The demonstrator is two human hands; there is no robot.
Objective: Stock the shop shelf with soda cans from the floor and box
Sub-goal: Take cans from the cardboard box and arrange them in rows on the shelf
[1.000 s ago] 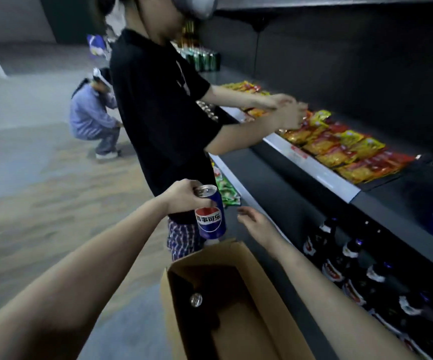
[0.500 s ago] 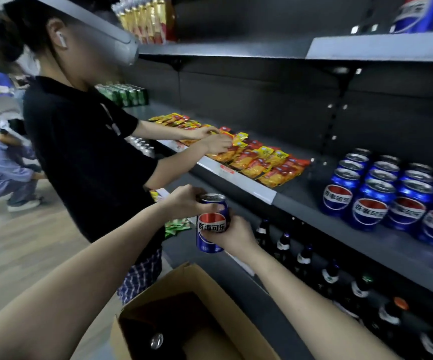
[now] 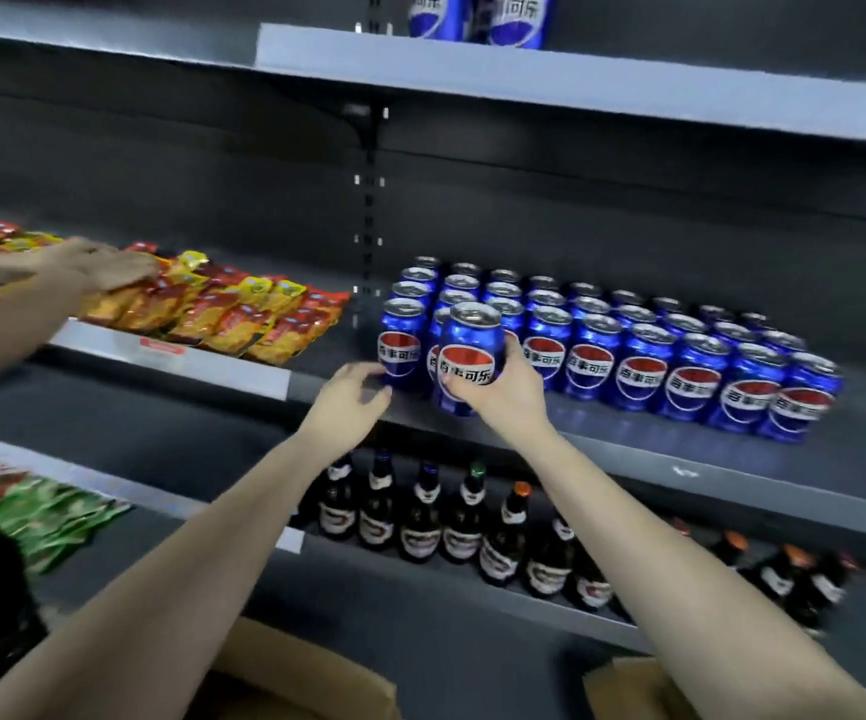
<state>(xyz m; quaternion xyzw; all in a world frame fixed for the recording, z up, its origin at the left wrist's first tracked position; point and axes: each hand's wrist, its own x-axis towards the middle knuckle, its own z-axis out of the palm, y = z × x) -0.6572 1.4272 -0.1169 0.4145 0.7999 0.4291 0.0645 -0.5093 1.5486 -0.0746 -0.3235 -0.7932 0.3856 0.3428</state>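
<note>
1. The shelf (image 3: 862, 454) already bears many rows of stocked cans (image 3: 641, 356).
2. The box (image 3: 306, 678) below hides what remains.
3. The right hand (image 3: 506, 400) wraps one can (image 3: 470, 356) before the front row, not yet released; the left hand (image 3: 353, 402) hovers beside, loosely spread.

A bare gap on the middle shelf (image 3: 327, 351) separates the snack packets (image 3: 244, 317) from the block of cans (image 3: 638, 350); the left hand (image 3: 353, 402) hangs open at its mouth. The right hand (image 3: 511, 394), gripping a soda can (image 3: 470, 356), fills the front strip's left end; further right that strip is bare. The upper shelf (image 3: 576, 80) sits well above the can tops. Another person's hand (image 3: 96, 262) covers the packets.
</note>
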